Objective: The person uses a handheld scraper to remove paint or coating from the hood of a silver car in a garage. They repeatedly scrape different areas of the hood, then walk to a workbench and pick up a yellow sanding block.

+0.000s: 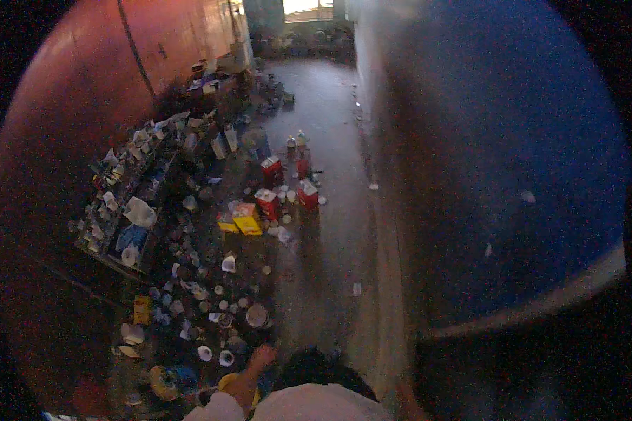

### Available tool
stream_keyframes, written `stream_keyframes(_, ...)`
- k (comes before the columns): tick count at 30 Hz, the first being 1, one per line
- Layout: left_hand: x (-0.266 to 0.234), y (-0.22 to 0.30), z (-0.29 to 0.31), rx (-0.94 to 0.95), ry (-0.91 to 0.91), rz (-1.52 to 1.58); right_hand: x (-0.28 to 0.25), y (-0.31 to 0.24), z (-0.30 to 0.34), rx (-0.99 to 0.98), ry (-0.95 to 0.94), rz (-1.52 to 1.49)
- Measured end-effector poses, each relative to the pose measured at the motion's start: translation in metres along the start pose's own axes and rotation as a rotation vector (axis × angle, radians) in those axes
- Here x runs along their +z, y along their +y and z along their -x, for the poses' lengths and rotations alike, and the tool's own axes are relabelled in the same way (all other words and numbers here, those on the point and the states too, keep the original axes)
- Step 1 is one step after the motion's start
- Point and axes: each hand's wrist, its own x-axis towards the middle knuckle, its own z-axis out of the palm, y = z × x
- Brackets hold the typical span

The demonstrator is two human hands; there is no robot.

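My left hand [262, 355] reaches forward from a pale sleeve at the lower middle, its fingers too small and dim to make out. Nearest to it are a white cup-shaped item [227, 358] and a round tan lid or tub [258, 316] on the floor. Below my left forearm lies something round and yellow, partly hidden. My right forearm [409, 403] hangs at the lower right in shadow, and its fingers cannot be made out. Between my arms are my pale shirt and a dark shape beyond it.
Many cups, tubs and containers litter the floor at left. Yellow boxes [246, 219] and red boxes [307, 194] stand farther ahead. A crowded low table or shelf [112, 261] runs along the reddish left wall. A blue wall [512, 140] rises on the right.
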Motion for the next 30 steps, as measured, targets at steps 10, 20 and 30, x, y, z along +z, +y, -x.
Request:
stream_keyframes(10,-0.106,0.159,-0.449,-0.671,-0.154,-0.070,-0.230,-0.565,-0.579,-0.513,-0.143,-0.220)
stream_keyframes(20,-0.285,0.591,-1.124,-0.240,0.073,0.277,-0.448,-0.914,-0.852,-0.189,0.052,-0.135)
stream_keyframes(30,-0.384,0.739,-1.507,-0.139,0.099,0.264,-0.611,-1.210,-1.189,-0.367,0.237,-0.054)
